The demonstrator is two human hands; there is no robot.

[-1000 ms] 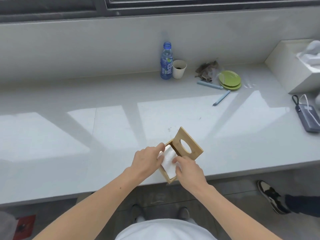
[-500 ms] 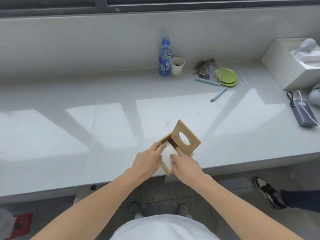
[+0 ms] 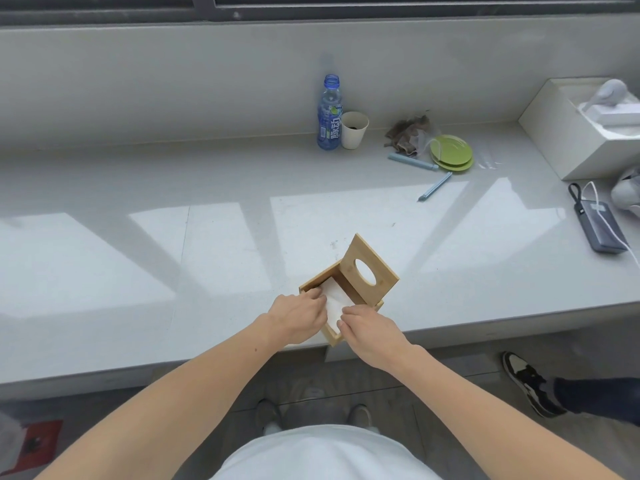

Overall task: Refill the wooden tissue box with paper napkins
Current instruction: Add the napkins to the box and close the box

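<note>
Head view, the only one supplied: the wooden tissue box sits near the front edge of the grey counter, directly before you, its lid with the oval slot raised and tilted back on the far right side. A white stack of paper napkins lies inside the open box, sitting at about rim level. Your left hand rests over the near-left part of the box, fingers bent down onto the napkins' left edge; your right hand is at the near-right corner, fingertips on the stack. Whether either hand pinches the paper or only presses on it, I cannot tell, since the fingertips are partly hidden. My judgement: the napkins are light, soft and easily creased, so handle them with flat fingers along opposite edges rather than by a corner, and press evenly to seat them. The box appears stiff and light enough to slide on the smooth counter; steady it by a side wall. The lid should be taken by its free edge, clear of the slot. A blue bottle, a paper cup and green plates stand well apart at the rear.
</note>
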